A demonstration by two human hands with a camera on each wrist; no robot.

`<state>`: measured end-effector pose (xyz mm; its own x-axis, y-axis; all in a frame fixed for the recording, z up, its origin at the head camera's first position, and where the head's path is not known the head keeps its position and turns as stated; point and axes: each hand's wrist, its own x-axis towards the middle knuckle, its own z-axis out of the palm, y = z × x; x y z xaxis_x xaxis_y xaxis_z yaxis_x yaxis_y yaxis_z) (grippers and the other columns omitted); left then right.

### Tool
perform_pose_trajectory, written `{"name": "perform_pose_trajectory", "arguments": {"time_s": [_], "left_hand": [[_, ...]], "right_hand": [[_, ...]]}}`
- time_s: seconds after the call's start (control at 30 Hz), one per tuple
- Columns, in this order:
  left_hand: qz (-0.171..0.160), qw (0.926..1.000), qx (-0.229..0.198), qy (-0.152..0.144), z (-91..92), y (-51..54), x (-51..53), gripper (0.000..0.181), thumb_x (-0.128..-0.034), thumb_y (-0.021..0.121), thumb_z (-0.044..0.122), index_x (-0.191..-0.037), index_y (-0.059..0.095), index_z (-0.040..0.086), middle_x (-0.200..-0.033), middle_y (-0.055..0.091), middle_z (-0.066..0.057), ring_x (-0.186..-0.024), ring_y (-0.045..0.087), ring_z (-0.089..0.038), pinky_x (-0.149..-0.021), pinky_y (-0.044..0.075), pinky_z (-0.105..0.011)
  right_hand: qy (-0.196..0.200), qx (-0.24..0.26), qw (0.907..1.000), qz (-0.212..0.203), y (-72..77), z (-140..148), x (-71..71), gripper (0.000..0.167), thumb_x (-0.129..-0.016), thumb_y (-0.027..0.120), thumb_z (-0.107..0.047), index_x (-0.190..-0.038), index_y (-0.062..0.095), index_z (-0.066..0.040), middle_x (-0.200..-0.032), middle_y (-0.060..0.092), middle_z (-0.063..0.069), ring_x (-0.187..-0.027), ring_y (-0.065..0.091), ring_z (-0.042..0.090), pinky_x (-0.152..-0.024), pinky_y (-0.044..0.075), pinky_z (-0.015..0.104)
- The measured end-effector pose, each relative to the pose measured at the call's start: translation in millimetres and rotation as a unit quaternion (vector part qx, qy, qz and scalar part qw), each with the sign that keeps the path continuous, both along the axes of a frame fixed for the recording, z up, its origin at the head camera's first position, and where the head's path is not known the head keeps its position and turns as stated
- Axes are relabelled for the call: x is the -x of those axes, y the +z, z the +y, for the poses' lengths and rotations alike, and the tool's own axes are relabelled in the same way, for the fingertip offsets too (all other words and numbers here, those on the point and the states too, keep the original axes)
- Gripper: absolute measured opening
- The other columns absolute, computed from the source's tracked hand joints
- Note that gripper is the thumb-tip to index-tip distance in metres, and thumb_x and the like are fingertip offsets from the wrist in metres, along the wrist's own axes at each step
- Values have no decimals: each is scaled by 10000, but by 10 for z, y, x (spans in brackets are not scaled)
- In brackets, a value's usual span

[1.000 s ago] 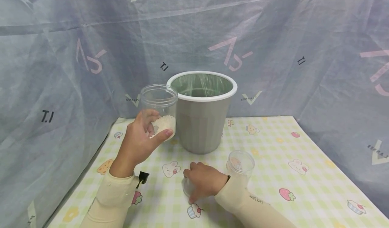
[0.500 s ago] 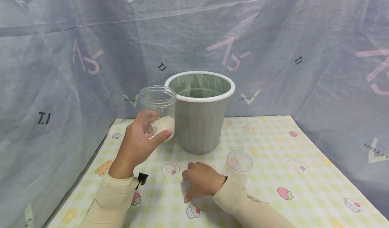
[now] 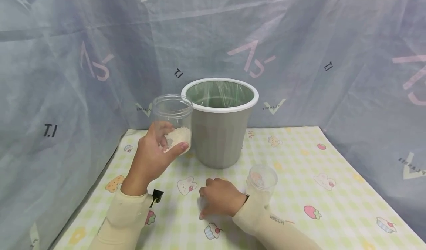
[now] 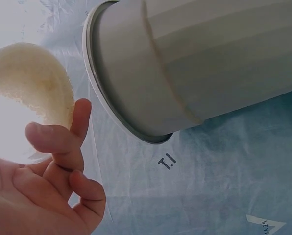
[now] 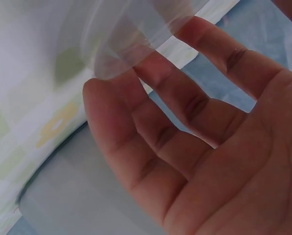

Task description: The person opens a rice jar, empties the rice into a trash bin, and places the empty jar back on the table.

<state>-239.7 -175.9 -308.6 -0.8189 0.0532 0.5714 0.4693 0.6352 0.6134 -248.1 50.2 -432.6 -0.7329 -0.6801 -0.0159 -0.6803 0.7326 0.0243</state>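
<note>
Sleeves (image 3: 116, 218) nearest, reaching in from the front edge, and here's the right hand (image 3: 221, 197), low over the table (image 3: 293, 191). Its fingers are bent at the rim of a clear round piece, a lid by the look of it (image 5: 131, 36); from above most of it is hidden, but fingers and thumb seem to have it by the edge. Just beside that wrist stands a second clear jar (image 3: 262, 179), upright, its foot behind the sleeve, so I can't tell what's inside.

Further in, the left hand (image 3: 149, 155) has the main jar (image 3: 173, 111) up off the table in a firm grip, thumb in front, fingers round behind. Mouth up, no lid on it, white grains that look like rice (image 3: 180, 136) banked low inside. It hangs just left of the bin (image 3: 217, 139), apart from it, with the liner (image 3: 216, 94) visible inside. Grey curtain (image 3: 299, 57) behind it all.

My call: this is the lid-handling step, one hand steadying the jar while the other sees to the lid. The next move calls for a clean hold on that thin edge and a level jar, or the grains could spill.
</note>
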Motion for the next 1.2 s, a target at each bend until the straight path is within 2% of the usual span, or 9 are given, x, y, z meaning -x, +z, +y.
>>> {"name": "perform_pose_trajectory", "arguments": {"time_s": [0.27,0.43,0.57,0.63,0.73,0.97,1.2], "left_hand": [[149,9998,-90,55,-29,-20,-25,637,-856,804,450,-1324,520,125,-959,659,-81,-743,489,-204,-677,423,-350],[176,9998,-45,32,-34,-12,-43,648,-852,810,452,-1324,513,121,-1041,684,-69,-746,493,-200,-670,426,-351],[190,9998,-47,47,-37,-7,-51,643,-849,812,452,-1318,520,122,-1044,679,-68,-757,498,-199,-677,429,-359],[197,9998,-45,81,-42,0,-56,636,-850,809,458,-1313,525,128,-995,664,-70,-755,499,-198,-675,429,-361],[205,9997,-66,102,-50,18,-72,634,-853,804,465,-1315,524,133,-1000,665,-68,-761,499,-197,-674,428,-361],[242,9996,-156,15,-57,45,-90,664,-846,817,461,-1329,513,122,-1116,671,-35,-766,490,-196,-664,427,-346],[374,9991,-171,39,-87,57,-85,660,-848,813,459,-1326,522,110,-1111,681,-40,-778,500,-192,-670,423,-339]], "right_hand": [[-41,28,9999,161,-61,-3,-34,557,-677,842,-691,-1056,779,-288,-872,605,-90,-706,525,91,-612,484,279],[-3,168,9986,492,-126,-37,-47,431,-738,801,-694,-937,802,-312,-789,588,-94,-654,544,101,-552,485,290],[-150,340,9990,248,-121,-29,-57,398,-821,750,-668,-1013,813,-326,-833,602,-85,-713,543,108,-598,518,305],[-261,390,9988,101,-86,-14,-66,419,-848,738,-651,-1098,796,-319,-884,602,-68,-759,520,119,-623,516,309],[-330,384,9987,103,-38,-2,-82,468,-859,738,-635,-1178,767,-294,-938,602,-38,-793,491,136,-616,503,303],[-257,371,9987,228,42,12,-40,508,-885,716,-621,-1206,759,-230,-1017,657,-15,-880,575,167,-707,557,337],[-65,1002,9915,827,395,62,87,426,-935,696,-552,-1149,764,-190,-1083,697,-9,-992,638,202,-838,557,389]]}}
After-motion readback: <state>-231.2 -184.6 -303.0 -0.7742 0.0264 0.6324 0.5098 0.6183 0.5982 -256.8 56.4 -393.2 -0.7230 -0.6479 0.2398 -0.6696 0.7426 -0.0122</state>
